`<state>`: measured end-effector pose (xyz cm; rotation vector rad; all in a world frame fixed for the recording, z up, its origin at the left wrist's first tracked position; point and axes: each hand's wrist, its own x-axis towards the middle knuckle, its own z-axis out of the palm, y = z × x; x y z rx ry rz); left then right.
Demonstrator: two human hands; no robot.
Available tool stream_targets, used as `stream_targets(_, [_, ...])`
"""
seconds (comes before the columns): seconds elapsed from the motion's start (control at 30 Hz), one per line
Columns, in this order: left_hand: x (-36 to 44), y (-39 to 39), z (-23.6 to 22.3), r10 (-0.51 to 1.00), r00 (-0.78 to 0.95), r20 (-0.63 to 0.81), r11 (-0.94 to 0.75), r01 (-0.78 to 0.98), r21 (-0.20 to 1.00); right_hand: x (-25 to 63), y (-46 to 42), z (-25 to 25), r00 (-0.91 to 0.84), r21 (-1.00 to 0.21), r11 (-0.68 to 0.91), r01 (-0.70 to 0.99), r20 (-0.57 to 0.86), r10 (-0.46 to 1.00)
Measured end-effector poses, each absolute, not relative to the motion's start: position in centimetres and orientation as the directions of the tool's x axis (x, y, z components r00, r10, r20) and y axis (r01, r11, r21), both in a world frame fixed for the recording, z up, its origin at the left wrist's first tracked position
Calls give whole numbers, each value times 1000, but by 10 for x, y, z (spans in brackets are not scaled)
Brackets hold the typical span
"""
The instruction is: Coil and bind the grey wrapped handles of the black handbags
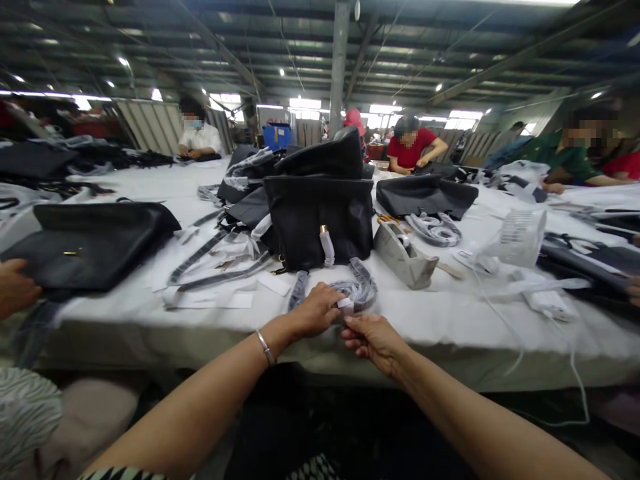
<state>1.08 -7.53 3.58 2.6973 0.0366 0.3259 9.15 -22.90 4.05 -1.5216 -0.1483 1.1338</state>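
A black strap wrapped in clear plastic [363, 291] lies coiled at the table's front edge. My left hand [316, 310] is closed on the near side of this coil, with a small white piece [345, 303] showing at its fingertips. Right beside it, my right hand [373, 339] pinches at the coil's near end; what sits between thumb and finger is too small to make out. Behind the coil stands a black handbag [317, 220], upright, its gold clasp [324, 229] partly covered by a white wrap. A grey tape dispenser [405, 257] stands to the bag's right.
White cloth covers the table [425, 327]. Paper scraps [235, 299] and wrapped straps lie left; a coiled strap [434, 229], a white fan [523, 237] and a power strip [550, 305] with cables lie right. Another person's hand [17, 288] touches a black bag [105, 243]. Co-workers sit across.
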Motion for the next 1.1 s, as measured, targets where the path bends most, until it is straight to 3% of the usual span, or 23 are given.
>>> stream_targets(0.3, [-2, -61, 44, 125, 960, 252, -750, -75, 658, 90, -219, 47, 608, -906, -256, -337, -417, 676])
stream_targets(0.6, [-2, -70, 36, 152, 949, 275, -813, -39, 582, 100, -221, 39, 556, -922, -321, -217, -387, 735])
stream_targets(0.83, [-7, -63, 41, 215, 945, 248, -638, -56, 768, 111, -210, 51, 467, -937, -346, -38, -323, 823])
stream_targets(1.1, [-12, -65, 40, 315, 920, 232, -509, -43, 860, 116, -213, 57, 361, -909, -414, -52, -403, 841])
